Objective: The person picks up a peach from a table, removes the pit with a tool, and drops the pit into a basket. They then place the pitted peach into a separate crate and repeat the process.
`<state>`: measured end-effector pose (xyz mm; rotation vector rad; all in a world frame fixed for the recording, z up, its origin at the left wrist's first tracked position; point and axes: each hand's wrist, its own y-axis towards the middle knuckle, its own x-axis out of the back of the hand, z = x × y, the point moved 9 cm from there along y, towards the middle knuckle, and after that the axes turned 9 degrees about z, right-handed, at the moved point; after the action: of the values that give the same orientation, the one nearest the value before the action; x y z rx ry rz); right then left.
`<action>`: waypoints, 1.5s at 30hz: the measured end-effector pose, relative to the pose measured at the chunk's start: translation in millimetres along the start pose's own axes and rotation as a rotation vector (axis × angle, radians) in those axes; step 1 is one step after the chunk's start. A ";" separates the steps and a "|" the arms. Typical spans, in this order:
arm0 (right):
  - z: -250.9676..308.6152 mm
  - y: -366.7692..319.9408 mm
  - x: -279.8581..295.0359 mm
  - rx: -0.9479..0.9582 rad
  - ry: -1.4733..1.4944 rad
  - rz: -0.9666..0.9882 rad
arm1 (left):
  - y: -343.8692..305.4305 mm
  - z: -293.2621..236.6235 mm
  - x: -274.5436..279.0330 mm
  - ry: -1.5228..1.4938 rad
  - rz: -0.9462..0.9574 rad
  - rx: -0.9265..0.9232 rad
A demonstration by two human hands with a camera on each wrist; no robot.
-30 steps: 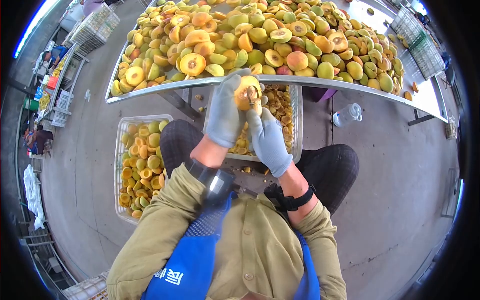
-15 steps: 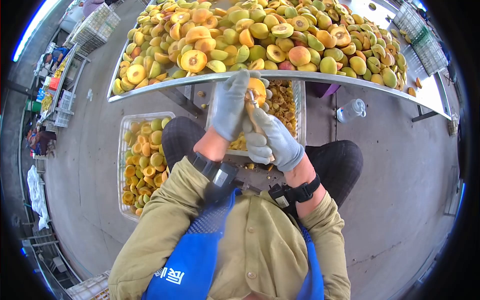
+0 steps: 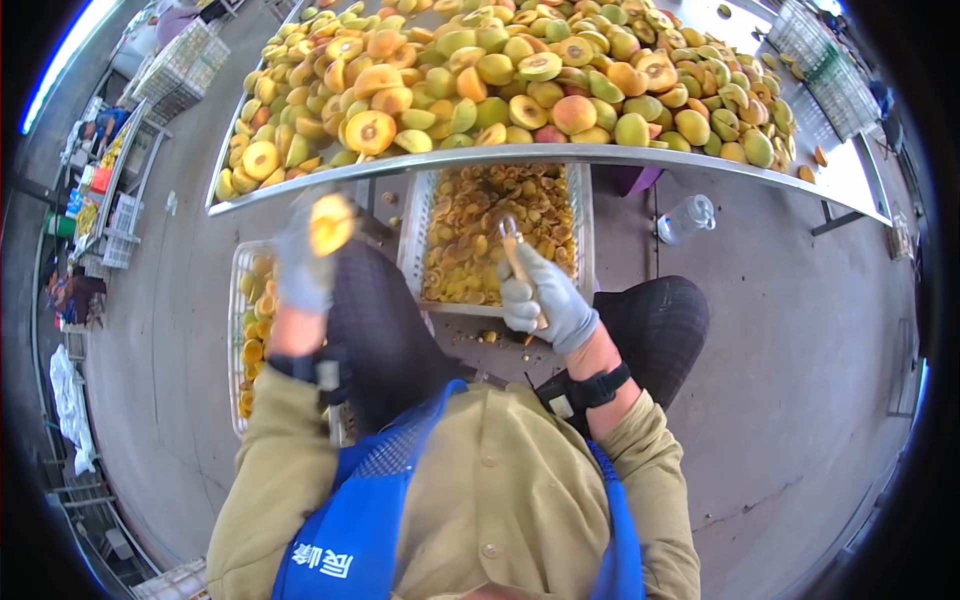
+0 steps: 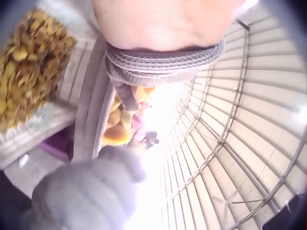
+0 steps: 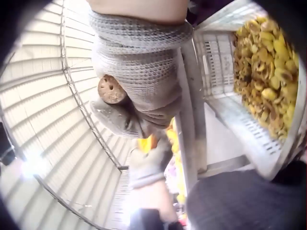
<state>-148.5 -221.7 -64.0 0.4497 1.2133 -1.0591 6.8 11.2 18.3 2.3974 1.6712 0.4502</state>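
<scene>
My gloved left hand (image 3: pixel 303 262), blurred, holds a yellow peach half (image 3: pixel 331 224) by the left knee, cut face showing. In the right wrist view that orange-yellow peach flesh (image 5: pixel 146 143) shows in the left hand's fingers. My gloved right hand (image 3: pixel 556 305) grips a pitting tool (image 3: pixel 522 262) with a wooden handle and a metal loop tip pointing up. The handle's round butt (image 5: pixel 111 90) sticks out of the right fist. Below the tool stands a white crate (image 3: pixel 408 245) full of scooped-out pits and scraps (image 3: pixel 465 235).
Ahead, a metal-edged table (image 3: pixel 450 158) bears a large heap of whole and halved peaches (image 3: pixel 480 85). Left of my knee, a crate (image 3: pixel 238 330) of hollowed halves is partly hidden by my arm. A clear plastic jug (image 3: pixel 686 219) stands on the floor at right.
The hands were together at the peach, with the tool at its cut face. Now the left hand has swung left with the peach half, while the right hand stays over the pit crate holding the tool.
</scene>
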 end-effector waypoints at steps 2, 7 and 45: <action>-2.8 -7.1 8.6 0.035 -0.014 -0.015 | -32.4 2.7 54.2 -0.136 -0.157 0.290; 4.1 -5.0 10.6 0.123 -0.081 -0.074 | -7.7 -36.6 18.7 0.041 -0.072 0.173; 62.3 7.6 -61.2 0.651 -1.523 -0.527 | 26.2 1.8 -172.9 -0.859 0.072 0.381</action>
<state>-107.5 -240.9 11.0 -0.2716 -0.4339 -1.7106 -24.9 -159.9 0.6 2.3360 1.3220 -0.8544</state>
